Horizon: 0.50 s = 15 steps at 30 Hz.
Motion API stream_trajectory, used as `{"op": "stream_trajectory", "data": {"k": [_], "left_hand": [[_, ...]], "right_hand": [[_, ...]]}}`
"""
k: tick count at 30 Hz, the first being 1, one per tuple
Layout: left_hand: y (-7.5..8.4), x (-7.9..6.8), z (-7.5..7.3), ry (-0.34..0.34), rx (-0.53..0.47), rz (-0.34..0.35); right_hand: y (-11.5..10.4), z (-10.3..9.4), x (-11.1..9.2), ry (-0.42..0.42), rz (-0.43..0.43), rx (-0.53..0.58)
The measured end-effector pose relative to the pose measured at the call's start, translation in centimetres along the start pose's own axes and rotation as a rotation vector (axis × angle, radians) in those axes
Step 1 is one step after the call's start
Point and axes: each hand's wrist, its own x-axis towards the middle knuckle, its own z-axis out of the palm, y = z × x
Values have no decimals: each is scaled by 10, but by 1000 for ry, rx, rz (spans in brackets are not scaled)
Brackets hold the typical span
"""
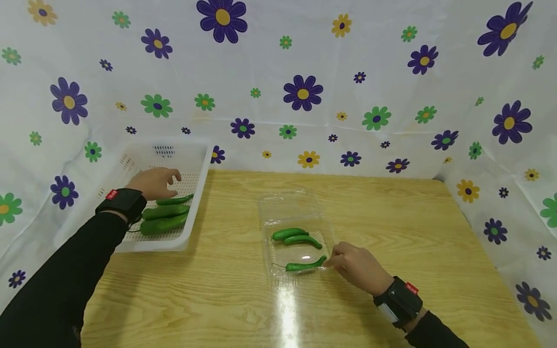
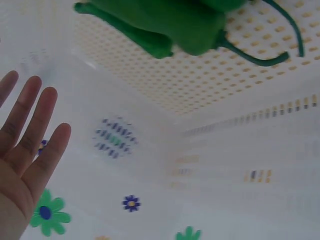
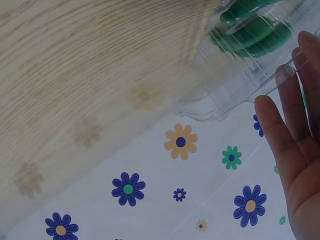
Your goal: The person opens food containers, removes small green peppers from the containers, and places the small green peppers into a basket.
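My left hand hovers over the white basket, its fingers relaxed and holding nothing. Just below it, a thin green pepper and two thicker green peppers lie on the basket floor; they also show at the top of the left wrist view, stems to the right. On the table, a clear plastic box stands with its lid folded back. Inside, two green peppers lie together and a third pepper is near the front wall. My right hand pinches the box's right front rim.
The basket, with perforated walls, stands at the left of the wood-grain table. A white cloth with printed flowers hangs behind the table and along both sides. Bare tabletop separates the basket from the box.
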Motion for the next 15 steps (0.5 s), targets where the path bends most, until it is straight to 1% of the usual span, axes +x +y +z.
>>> {"op": "stream_trajectory", "data": {"k": [4,7,11,15], "left_hand": [[23,-4,-15,24,20,23],[44,-6,-24,40,28,44],[77,-10,-35,62,28,76],[115,-13,-40,86,48,144]], "right_hand": [[1,-1,1,5,-7,-3],[1,-1,0,26,-28,-3],[2,0,-1,43,-52,-5],[2,0,-1,39,-47,-1]]}}
